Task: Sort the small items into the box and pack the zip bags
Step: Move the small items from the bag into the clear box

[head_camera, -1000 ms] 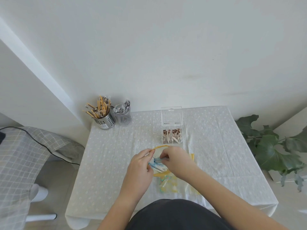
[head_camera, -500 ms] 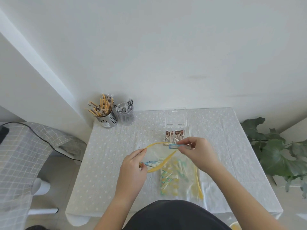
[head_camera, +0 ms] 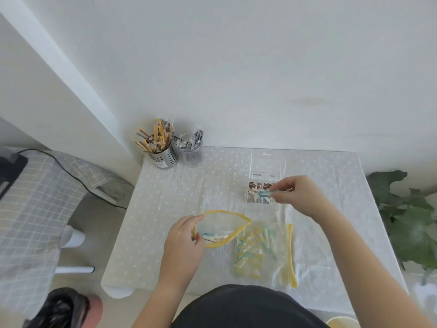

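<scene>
A clear zip bag with a yellow rim [head_camera: 223, 212] lies open on the table, with a few blue-and-white small items [head_camera: 215, 236] inside. My left hand [head_camera: 183, 242] pinches its left rim and holds the mouth wide. My right hand [head_camera: 299, 195] grips one small blue clip [head_camera: 264, 193] between thumb and fingers, just above the clear compartment box [head_camera: 266, 179], whose lid stands up and whose cells hold brown pieces. A second zip bag [head_camera: 277, 252] with yellow and green items lies flat to the right.
A steel holder with wooden sticks [head_camera: 160, 147] and a clear cup of wrapped cutlery [head_camera: 191, 150] stand at the table's back left corner. A green plant [head_camera: 411, 223] is beside the right edge. A checked cloth with a cable [head_camera: 42, 183] lies to the left.
My right hand drew a blue clip out of the open bag and carried it up and right to the box. My left hand stayed on the bag rim.
</scene>
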Demonstrator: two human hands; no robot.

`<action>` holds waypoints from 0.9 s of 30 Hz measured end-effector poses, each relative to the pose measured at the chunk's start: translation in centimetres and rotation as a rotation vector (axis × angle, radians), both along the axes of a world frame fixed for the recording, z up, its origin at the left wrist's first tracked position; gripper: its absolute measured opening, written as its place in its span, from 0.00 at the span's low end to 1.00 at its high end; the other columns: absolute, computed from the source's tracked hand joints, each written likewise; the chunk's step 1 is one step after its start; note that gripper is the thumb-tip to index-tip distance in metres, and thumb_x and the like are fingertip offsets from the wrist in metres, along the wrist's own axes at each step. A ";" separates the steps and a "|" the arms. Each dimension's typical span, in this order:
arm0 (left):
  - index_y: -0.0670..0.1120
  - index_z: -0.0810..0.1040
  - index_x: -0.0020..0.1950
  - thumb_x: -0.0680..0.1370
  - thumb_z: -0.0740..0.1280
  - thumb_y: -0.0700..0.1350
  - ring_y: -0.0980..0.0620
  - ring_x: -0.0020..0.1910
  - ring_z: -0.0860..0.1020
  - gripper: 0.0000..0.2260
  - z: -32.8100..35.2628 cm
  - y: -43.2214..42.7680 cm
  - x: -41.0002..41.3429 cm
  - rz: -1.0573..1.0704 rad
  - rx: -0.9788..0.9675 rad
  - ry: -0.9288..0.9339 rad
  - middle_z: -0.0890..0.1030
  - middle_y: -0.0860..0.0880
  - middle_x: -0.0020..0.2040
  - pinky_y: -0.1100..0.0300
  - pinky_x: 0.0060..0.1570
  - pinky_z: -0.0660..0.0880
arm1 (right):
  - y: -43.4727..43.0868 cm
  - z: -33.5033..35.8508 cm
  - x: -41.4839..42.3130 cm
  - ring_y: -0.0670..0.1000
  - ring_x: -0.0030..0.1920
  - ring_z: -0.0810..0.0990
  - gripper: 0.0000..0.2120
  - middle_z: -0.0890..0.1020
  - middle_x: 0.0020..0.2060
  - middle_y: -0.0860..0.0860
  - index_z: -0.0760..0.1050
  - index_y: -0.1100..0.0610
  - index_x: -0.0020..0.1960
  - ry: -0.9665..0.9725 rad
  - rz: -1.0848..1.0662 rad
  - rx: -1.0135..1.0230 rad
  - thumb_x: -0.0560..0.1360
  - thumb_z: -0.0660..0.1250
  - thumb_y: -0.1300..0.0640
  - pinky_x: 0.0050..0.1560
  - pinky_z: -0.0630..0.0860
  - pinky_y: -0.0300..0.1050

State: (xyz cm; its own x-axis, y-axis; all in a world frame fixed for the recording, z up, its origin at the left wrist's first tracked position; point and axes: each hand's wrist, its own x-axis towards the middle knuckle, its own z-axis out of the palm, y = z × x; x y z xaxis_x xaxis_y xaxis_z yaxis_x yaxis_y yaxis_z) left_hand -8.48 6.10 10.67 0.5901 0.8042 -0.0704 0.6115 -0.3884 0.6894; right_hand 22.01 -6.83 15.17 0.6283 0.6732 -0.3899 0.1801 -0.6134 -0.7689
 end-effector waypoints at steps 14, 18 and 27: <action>0.53 0.81 0.68 0.79 0.68 0.34 0.58 0.64 0.75 0.21 -0.9 0.3 0.9 0.031 -0.050 0.030 0.76 0.63 0.62 0.58 0.58 0.80 | 7.3 -9.1 0.4 0.52 0.42 0.83 0.05 0.83 0.37 0.49 0.86 0.57 0.44 -0.248 0.288 -0.356 0.71 0.73 0.63 0.42 0.79 0.43; 0.54 0.81 0.69 0.80 0.67 0.35 0.58 0.64 0.74 0.21 -0.9 0.3 1.0 0.023 -0.049 0.040 0.75 0.62 0.63 0.58 0.58 0.80 | 7.3 -10.0 0.1 0.52 0.50 0.83 0.09 0.84 0.46 0.50 0.86 0.56 0.52 -0.265 0.320 -0.387 0.74 0.72 0.63 0.50 0.81 0.46; 0.53 0.80 0.71 0.81 0.67 0.36 0.60 0.66 0.73 0.21 -0.7 -0.6 1.3 -0.018 -0.025 0.043 0.74 0.65 0.63 0.56 0.61 0.79 | 4.3 -9.6 0.5 0.50 0.41 0.80 0.12 0.83 0.43 0.49 0.85 0.55 0.51 -0.285 0.105 -0.245 0.74 0.66 0.65 0.41 0.75 0.41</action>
State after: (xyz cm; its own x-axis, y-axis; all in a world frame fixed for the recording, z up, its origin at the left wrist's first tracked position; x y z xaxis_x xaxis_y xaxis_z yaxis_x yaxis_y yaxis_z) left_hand -7.21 5.51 9.93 0.6006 0.7911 -0.1161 0.6335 -0.3823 0.6727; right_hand 22.49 -2.57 5.56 0.6670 0.6483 -0.3672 0.4368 -0.7395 -0.5122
